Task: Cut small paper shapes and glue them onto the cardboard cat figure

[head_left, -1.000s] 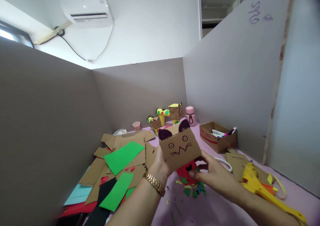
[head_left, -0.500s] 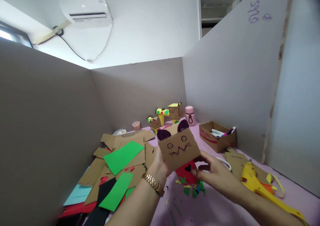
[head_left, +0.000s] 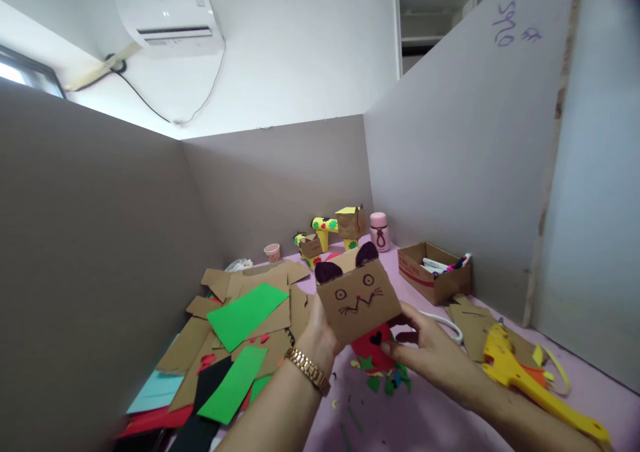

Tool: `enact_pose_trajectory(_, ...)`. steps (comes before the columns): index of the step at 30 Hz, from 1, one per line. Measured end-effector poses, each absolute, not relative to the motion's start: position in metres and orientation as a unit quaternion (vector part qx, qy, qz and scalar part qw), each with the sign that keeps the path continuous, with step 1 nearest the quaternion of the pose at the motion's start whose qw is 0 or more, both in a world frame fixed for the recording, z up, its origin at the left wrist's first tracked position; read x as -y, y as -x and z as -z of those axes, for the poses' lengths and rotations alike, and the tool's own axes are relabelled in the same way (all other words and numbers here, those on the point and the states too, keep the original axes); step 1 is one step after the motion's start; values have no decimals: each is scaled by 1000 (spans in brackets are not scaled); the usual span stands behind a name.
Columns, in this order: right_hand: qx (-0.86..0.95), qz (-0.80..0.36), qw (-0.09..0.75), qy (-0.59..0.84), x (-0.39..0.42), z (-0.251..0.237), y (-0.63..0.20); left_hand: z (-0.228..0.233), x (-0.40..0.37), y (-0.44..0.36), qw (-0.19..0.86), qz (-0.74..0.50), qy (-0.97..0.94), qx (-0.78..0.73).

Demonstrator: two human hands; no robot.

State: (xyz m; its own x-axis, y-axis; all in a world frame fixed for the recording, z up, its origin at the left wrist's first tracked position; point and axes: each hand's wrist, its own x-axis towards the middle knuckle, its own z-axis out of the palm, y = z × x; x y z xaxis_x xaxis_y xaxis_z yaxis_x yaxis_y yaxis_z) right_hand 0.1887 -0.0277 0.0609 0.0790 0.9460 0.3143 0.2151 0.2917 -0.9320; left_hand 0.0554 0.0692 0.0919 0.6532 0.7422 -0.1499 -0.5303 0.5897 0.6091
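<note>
**A:** What's nearest to you?

**B:** My two hands, low in the middle of the view. My left hand (head_left: pixel 320 329), with a gold watch (head_left: pixel 307 370) on its wrist, has its fingers closed around the left side and back of a cardboard cat box (head_left: pixel 357 300). My right hand (head_left: pixel 430 352) curls its fingers in at the box's lower right corner, fingertips touching a red paper piece (head_left: pixel 371 347) with a dark heart on it, just under the box.

**A:** And the box itself?

**B:** I hold it up above the pink table (head_left: pixel 430 419), tilted a little, face toward me: two dark purple ears on top, drawn eyes, nose and whiskers.

**A:** What lies under it?

**B:** Small green and yellow paper scraps (head_left: pixel 387 382) on the table below the red piece. To my right a yellow glue gun (head_left: pixel 525 379) lies flat, next to loose cardboard pieces.

**A:** To the left?

**B:** A heap of cardboard sheets with a green paper sheet (head_left: pixel 247 313) on top, a second green strip nearer, and black, red and pale blue sheets at the edge.

**A:** Farther back?

**B:** An open carton of markers (head_left: pixel 435 273) by the right partition. Behind it, a pink bottle (head_left: pixel 380 231), cardboard animal figures (head_left: pixel 333 233) with yellow parts, and a small paper cup (head_left: pixel 273 251) against the back wall. An air conditioner (head_left: pixel 170 22) hangs high on the wall.
</note>
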Motion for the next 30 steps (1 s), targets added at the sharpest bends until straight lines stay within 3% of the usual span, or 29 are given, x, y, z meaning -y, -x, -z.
enact_pose_trajectory(30, 569, -322, 547, 523, 27, -63, -180, -100, -61, -57, 844, -374, -289, -255)
